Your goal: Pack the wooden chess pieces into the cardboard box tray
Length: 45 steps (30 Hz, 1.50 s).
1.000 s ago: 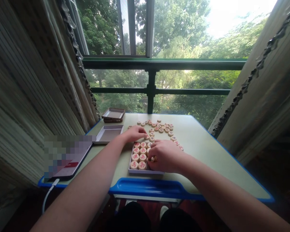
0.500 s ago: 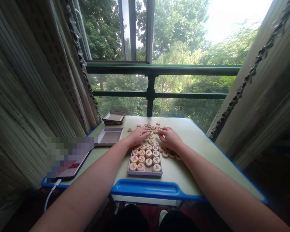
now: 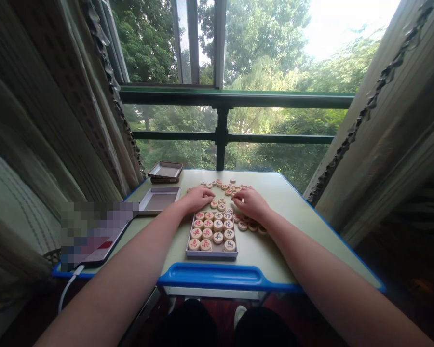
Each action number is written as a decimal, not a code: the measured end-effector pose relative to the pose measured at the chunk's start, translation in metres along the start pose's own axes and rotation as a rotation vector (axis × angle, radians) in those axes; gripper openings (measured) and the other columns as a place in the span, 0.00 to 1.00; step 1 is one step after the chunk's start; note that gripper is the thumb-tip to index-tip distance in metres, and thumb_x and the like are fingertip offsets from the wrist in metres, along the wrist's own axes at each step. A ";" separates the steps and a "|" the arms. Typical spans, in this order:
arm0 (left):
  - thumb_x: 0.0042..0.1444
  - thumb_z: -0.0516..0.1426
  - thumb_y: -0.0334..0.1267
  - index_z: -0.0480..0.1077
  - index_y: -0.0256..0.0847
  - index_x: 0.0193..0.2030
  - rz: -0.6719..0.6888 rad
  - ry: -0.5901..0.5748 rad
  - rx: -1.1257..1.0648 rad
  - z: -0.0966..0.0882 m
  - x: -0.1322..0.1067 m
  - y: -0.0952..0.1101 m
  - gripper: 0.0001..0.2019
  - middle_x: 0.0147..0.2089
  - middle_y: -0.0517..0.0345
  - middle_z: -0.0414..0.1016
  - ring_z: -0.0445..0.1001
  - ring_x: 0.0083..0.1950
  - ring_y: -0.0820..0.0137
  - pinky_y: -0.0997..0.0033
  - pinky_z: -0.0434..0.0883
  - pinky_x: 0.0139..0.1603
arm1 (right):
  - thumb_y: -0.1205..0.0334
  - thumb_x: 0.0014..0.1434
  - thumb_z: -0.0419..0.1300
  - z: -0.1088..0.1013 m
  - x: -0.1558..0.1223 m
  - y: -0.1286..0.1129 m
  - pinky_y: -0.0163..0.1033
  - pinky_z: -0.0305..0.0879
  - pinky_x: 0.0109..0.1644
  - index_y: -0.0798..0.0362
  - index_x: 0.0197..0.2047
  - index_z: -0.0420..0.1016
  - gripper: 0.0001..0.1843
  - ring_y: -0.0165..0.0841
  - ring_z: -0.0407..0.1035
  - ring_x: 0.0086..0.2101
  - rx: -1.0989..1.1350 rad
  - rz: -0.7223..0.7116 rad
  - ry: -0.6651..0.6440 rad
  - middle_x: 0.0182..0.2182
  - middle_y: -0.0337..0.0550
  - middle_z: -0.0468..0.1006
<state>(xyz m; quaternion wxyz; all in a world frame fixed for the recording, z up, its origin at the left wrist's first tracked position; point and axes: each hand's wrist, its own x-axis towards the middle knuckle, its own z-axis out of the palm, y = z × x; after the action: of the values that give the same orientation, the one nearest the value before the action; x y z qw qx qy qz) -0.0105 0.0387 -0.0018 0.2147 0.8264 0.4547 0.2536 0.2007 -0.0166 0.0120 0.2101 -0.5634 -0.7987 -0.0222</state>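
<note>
A shallow open box (image 3: 211, 254) holds rows of round xiangqi pieces (image 3: 207, 234), red characters on the left and dark ones on the right, with a gap in the front row. Just beyond its far left corner is my left hand (image 3: 198, 198), fingers bent and drawn together; whatever they hold is hidden. My right hand (image 3: 252, 203) hovers past the far right corner with thumb and fingertips pinched beside loose pieces; I cannot make out anything between them. Between the hands lie a few loose pieces (image 3: 221, 206). More pieces (image 3: 243, 225) sit partly under my right wrist.
Scattered xiangqi pieces (image 3: 224, 186) lie toward the table's far side. At left are an open box lid (image 3: 159, 208), stacked brown trays (image 3: 165, 171) and a blurred flat device (image 3: 101, 241) with a white cable (image 3: 70, 284). The pale table (image 3: 304, 241) has a blue rim.
My left hand has drawn back to the left from the loose pieces, its fingers more curled. The right hand stays near its place, fingers pinched closer. The view has shifted slightly.
</note>
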 end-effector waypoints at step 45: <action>0.44 0.63 0.39 0.74 0.32 0.38 -0.050 -0.015 -0.918 -0.020 -0.015 0.037 0.15 0.35 0.49 0.76 0.71 0.30 0.74 0.73 0.67 0.30 | 0.59 0.49 0.62 -0.038 -0.025 -0.044 0.33 0.57 0.32 0.53 0.36 0.76 0.10 0.27 0.62 0.28 0.298 -0.342 -0.214 0.27 0.38 0.70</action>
<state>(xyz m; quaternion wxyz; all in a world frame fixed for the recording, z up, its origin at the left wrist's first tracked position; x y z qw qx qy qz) -0.0058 0.0103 0.0320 0.5677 0.6364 0.3136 0.4176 0.1795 -0.0653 0.0468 0.1983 -0.3819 -0.8946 0.1204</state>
